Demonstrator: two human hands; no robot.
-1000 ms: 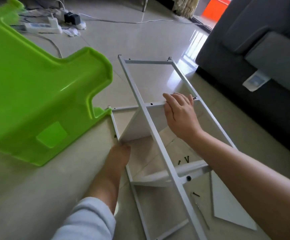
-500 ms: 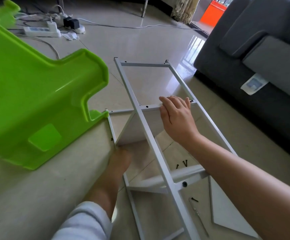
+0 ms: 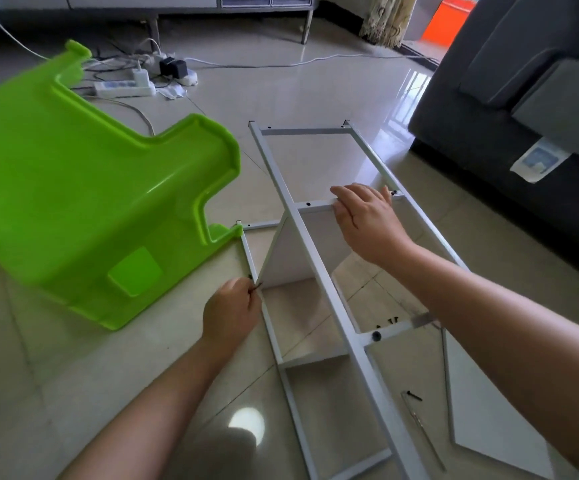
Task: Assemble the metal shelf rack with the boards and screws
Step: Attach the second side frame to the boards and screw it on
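The white metal rack frame (image 3: 319,265) lies on its side on the tiled floor. A white board (image 3: 291,251) stands between its two side frames. My right hand (image 3: 367,220) lies over the upper frame's middle crossbar and the board's top edge. My left hand (image 3: 232,313) pinches a small dark screw (image 3: 256,287) against the lower frame's rail, at the board's bottom corner. A second white board (image 3: 495,427) lies flat at lower right. Loose black screws (image 3: 390,321) lie on the floor inside the frame, and another screw (image 3: 414,395) lies by a thin metal tool (image 3: 421,429).
A green plastic stool (image 3: 83,216) lies tipped over at the left, touching the frame's corner. A dark grey sofa (image 3: 516,109) fills the right side. A power strip with cables (image 3: 125,87) lies at the back.
The camera has tilted up, showing more of the room. My left hand now shows a screw pinched at the lower rail. My right hand stays on the crossbar.
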